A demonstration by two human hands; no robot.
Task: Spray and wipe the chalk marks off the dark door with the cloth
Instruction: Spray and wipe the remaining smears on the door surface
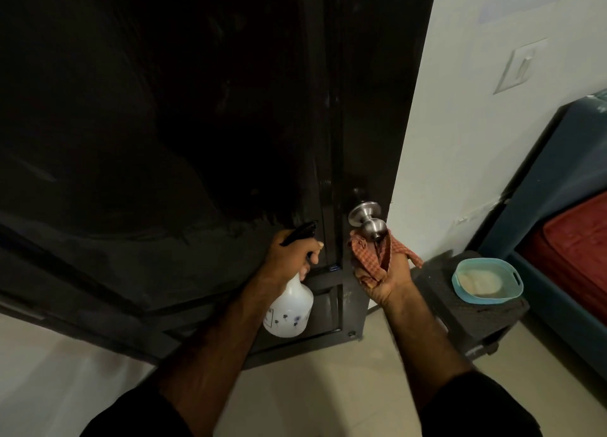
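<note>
Left hand gripped the spray bottle, nozzle toward the door; the right hand, fingers clutching the checked cloth, sat just under the doorknob.

A teal plastic tub (holding something pale) sat on a dark stool beside a white wall. A light switch was mounted higher up. Red fabric lay at right.

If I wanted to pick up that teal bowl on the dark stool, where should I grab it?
Probably by the handle loop on the right rim of the teal bowl, coming from above and the right. It sits upright on the dark stool with something pale inside, so keep it level. The wall side is tighter.
</note>
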